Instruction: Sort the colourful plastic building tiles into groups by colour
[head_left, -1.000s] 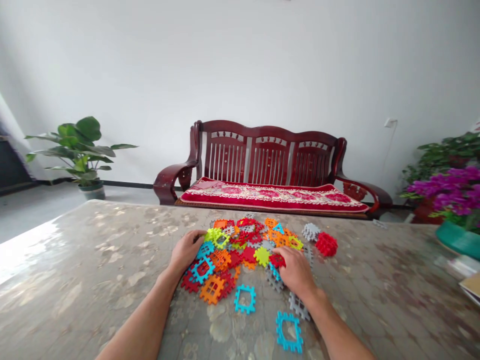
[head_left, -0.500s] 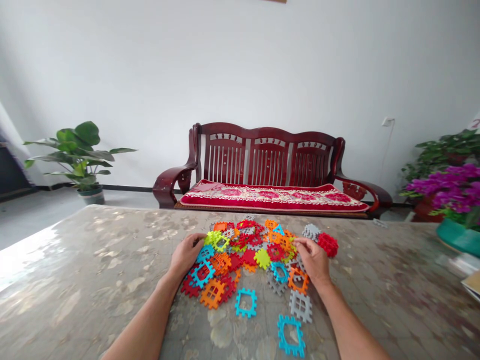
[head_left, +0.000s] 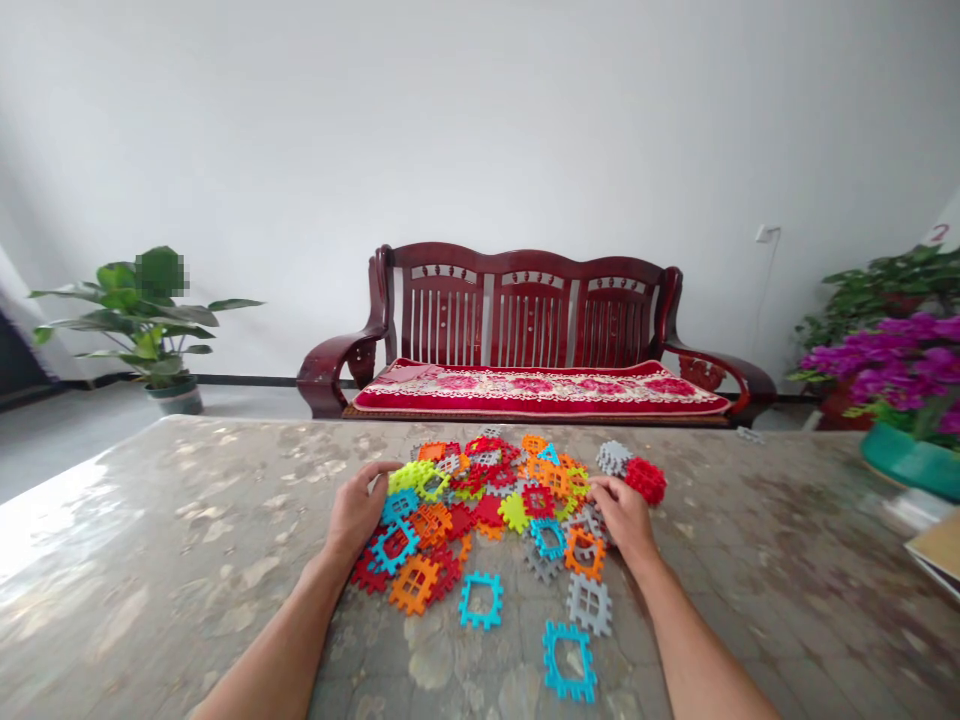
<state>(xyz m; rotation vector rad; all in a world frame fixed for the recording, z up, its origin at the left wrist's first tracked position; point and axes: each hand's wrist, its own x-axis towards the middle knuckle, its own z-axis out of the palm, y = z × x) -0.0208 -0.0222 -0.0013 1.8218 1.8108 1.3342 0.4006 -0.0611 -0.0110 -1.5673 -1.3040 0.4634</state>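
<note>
A heap of interlocking plastic building tiles (head_left: 489, 510) in red, orange, blue, lime green and grey lies on the table. At its left side my left hand (head_left: 358, 508) has thumb and forefinger closed at the edge of a lime green tile (head_left: 405, 478). My right hand (head_left: 624, 512) is at the right side, fingertips pinched together beside lime and grey tiles; whatever is between them is hidden. Nearer me lie a blue square frame (head_left: 480, 600), another blue frame (head_left: 568, 662) and a grey window tile (head_left: 589, 604).
Beyond my right hand stand a grey stack (head_left: 613, 458) and a red stack (head_left: 646, 480) of tiles. A patterned cover spreads over the table (head_left: 187, 560). Purple flowers in a teal pot (head_left: 911, 462) stand at the right edge. Behind is a wooden bench (head_left: 532, 320).
The view has shifted slightly, moving the scene leftward. My left hand has drawn a little left with the lime green tile. My right fingertips have pulled slightly right, away from the heap.
</note>
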